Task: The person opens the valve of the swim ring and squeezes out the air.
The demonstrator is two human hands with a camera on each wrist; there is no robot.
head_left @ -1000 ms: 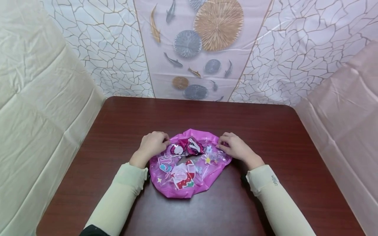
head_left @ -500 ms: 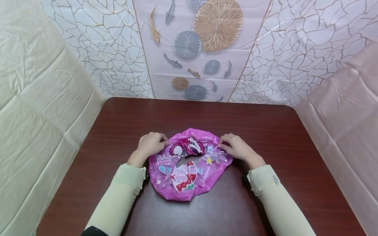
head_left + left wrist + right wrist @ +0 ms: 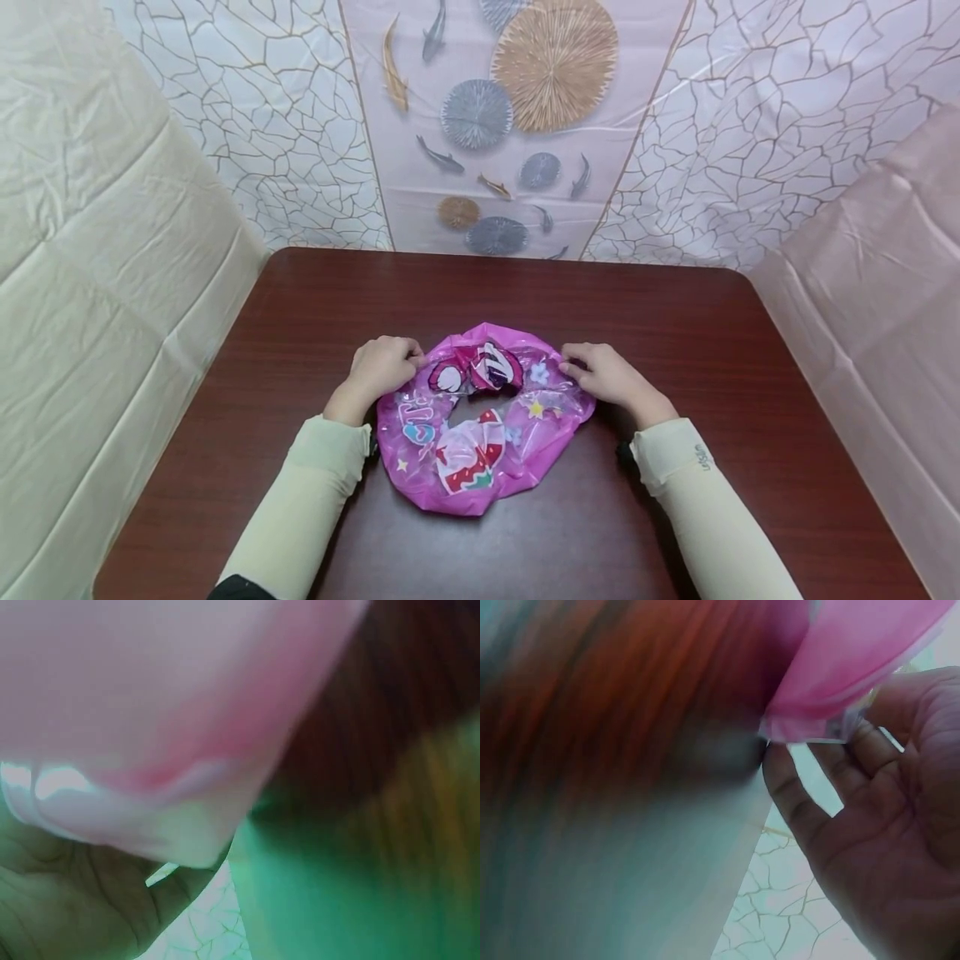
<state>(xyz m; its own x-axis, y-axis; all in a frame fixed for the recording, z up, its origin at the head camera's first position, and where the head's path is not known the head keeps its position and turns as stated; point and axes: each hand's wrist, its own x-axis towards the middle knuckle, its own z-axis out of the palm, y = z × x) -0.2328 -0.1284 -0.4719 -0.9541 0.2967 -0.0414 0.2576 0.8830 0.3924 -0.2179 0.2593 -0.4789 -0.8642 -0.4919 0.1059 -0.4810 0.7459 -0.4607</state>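
A limp pink swim ring with clear panels and cartoon prints lies spread on the brown table, wrinkled and without air. Table surface shows through its middle hole. My left hand pinches its far-left edge, and my right hand pinches the far-right edge. In the left wrist view, the ring's pink sheet covers much of the left hand's fingers, with the palm below it. From the right wrist view, the ring's edge reaches in among the fingers of the right hand.
The dark wooden table has rounded far corners. A patterned cloth hangs behind it. Pale drapes stand on the left and the right, close along the table's sides.
My right hand has shifted slightly right and my left hand slightly left. The ring is stretched a little wider, its middle hole shows more, and its near edge has slid toward me.
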